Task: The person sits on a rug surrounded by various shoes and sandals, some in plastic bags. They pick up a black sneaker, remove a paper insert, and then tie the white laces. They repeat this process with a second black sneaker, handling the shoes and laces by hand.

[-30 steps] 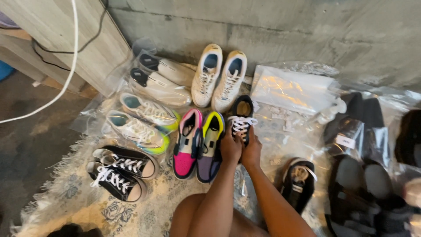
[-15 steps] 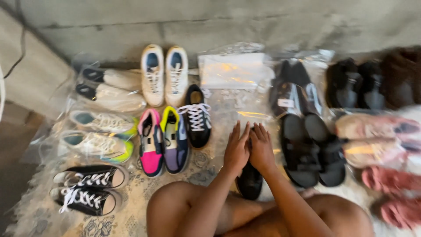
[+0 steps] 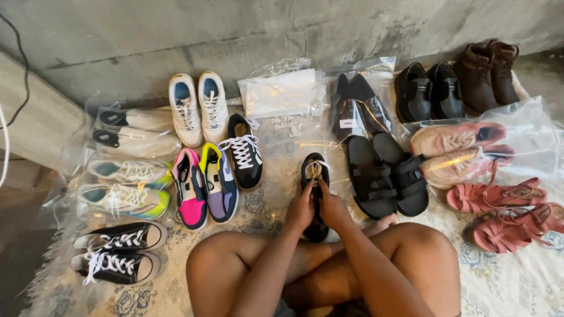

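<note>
Head view: 2 hands (image 3: pixel 318 206) hold 1 black sneaker (image 3: pixel 315 174).

10 pairs of shoes (image 3: pixel 200 108), 2 single black sneakers (image 3: pixel 244 152), 1 empty plastic bag (image 3: pixel 282 94)

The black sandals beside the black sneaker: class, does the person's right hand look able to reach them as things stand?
Probably yes. The right hand rests on the black sneaker, and the black sandals lie just beside it with nothing between.
</note>
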